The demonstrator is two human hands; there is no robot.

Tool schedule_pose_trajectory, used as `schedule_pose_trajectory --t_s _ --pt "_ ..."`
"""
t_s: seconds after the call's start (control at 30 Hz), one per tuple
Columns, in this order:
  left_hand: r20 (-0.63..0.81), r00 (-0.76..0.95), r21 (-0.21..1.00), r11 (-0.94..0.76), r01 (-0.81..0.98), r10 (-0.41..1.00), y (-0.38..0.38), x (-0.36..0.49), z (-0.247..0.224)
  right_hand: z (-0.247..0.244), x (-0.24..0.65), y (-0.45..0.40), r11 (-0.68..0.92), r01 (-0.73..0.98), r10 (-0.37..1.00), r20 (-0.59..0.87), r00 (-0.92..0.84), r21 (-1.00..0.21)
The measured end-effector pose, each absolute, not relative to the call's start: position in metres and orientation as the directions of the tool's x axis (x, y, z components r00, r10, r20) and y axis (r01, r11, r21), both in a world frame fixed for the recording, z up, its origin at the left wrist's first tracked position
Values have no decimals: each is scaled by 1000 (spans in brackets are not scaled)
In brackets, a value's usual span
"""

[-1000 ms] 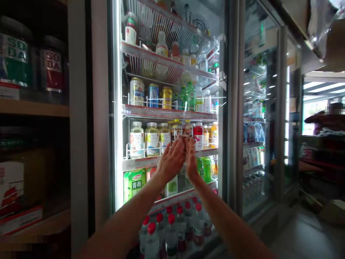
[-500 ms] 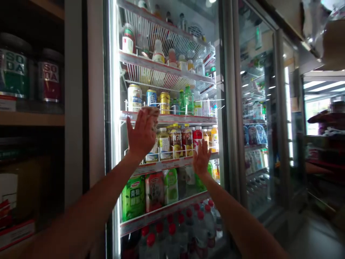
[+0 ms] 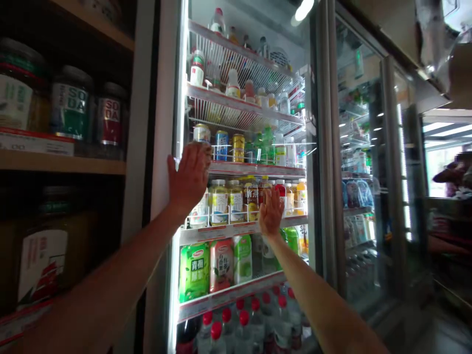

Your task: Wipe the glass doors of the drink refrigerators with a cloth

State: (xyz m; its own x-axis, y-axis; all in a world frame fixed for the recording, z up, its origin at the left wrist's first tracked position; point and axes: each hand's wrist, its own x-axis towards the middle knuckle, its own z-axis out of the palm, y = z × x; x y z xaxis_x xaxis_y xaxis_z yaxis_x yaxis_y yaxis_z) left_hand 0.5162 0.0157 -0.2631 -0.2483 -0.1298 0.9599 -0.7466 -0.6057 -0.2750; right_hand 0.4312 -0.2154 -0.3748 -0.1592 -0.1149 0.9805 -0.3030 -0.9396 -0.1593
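My left hand point(image 3: 188, 182) is raised against the glass door point(image 3: 282, 34) of a lit drinks fridge, near the door's left edge. Under its fingers is a crumpled, pale brownish cloth point(image 3: 207, 150), mostly covered by the hand and pressed toward the glass. My right hand point(image 3: 272, 214) holds nothing; its fingers are stretched up and it appears to rest on the same glass, farther right. Behind the glass, near the left hand, stand a blue can point(image 3: 221, 145) and a gold can point(image 3: 238, 148). A red-labelled bottle point(image 3: 280, 191) shows just behind the right fingers.
To the left, wooden shelves point(image 3: 62, 161) hold soda bottles point(image 3: 73, 103) and other large bottles. Inside the fridge, green cartons point(image 3: 194, 270) and red-capped bottles point(image 3: 243, 327) fill lower levels. A second glass-door fridge point(image 3: 359, 196) stands at right.
The view has swung left, so the fridge sits farther right in the picture. Across the glass, my left hand with the cloth has slid left; my right hand has shifted slightly left.
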Motion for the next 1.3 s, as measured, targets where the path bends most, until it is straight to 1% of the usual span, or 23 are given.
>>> schedule_pose_trajectory --t_s 0.03,0.07,0.13,0.23,0.27,0.3,0.33,0.37,0.43,0.5,0.53,0.57,0.67,0.73,0.8,0.87,0.93,0.97,1.03,1.17,1.23,1.27,1.3 --pt "966 -237 -251 -615 -748 -105 21 519 -262 -376 432 -215 -940 -300 -115 979 -168 -162" --pt "960 -250 -271 -619 -737 -123 22 519 -268 -377 433 -215 -941 -298 -109 978 -175 -158" --pt "908 -335 -419 -598 -683 -253 14 516 -297 -377 434 -215 -944 -296 -90 979 -181 -142" --pt "680 -508 -731 -429 -531 -528 -3 510 -343 -377 433 -216 -945 -304 -65 982 -179 -118" --pt "613 -535 -785 -373 -494 -582 -5 509 -350 -377 433 -216 -945 -308 -59 982 -177 -113" --pt "590 -541 -802 -353 -483 -600 -3 510 -349 -378 432 -216 -944 -311 -55 983 -177 -109" --pt "618 -528 -781 -377 -499 -582 1 511 -341 -378 432 -216 -943 -314 -53 983 -179 -108" --pt "689 -497 -722 -436 -537 -528 6 513 -328 -378 432 -216 -943 -315 -52 982 -181 -108" --pt "842 -403 -540 -561 -628 -360 15 516 -300 -378 431 -216 -943 -316 -49 982 -184 -106" --pt "909 -331 -417 -607 -677 -254 16 516 -285 -378 431 -216 -943 -317 -43 982 -182 -100" --pt "908 -327 -419 -603 -678 -263 13 515 -286 -378 431 -216 -943 -318 -39 983 -180 -95" --pt "884 -350 -468 -582 -665 -310 8 513 -293 -378 431 -216 -943 -319 -35 983 -180 -92" --pt "685 -481 -720 -407 -563 -546 -10 506 -326 -378 431 -216 -944 -318 -35 983 -180 -92" --pt "584 -519 -795 -310 -522 -624 -17 502 -334 -379 431 -217 -945 -314 -40 983 -179 -95" --pt "657 -482 -738 -362 -570 -580 -19 500 -322 -379 431 -218 -947 -309 -41 984 -172 -93" --pt "790 -398 -602 -464 -651 -467 -18 499 -301 -379 431 -219 -946 -310 -42 985 -166 -93" --pt "845 -343 -524 -506 -685 -411 -18 497 -290 -379 430 -218 -945 -313 -46 986 -162 -96" --pt "836 -349 -537 -502 -677 -424 -19 497 -292 -379 429 -217 -944 -315 -49 986 -161 -98" --pt "772 -403 -624 -465 -628 -492 -22 497 -313 -379 428 -216 -945 -312 -54 986 -156 -101" --pt "561 -498 -808 -308 -502 -662 -22 501 -366 -379 427 -213 -944 -313 -55 987 -152 -101" --pt "467 -519 -858 -225 -461 -716 -18 502 -368 -379 427 -213 -941 -322 -57 988 -140 -100" --pt "468 -516 -857 -226 -463 -718 -15 501 -361 -379 427 -214 -939 -328 -61 989 -132 -101" --pt "516 -499 -832 -270 -484 -696 -14 501 -352 -379 427 -214 -937 -333 -66 990 -125 -105"
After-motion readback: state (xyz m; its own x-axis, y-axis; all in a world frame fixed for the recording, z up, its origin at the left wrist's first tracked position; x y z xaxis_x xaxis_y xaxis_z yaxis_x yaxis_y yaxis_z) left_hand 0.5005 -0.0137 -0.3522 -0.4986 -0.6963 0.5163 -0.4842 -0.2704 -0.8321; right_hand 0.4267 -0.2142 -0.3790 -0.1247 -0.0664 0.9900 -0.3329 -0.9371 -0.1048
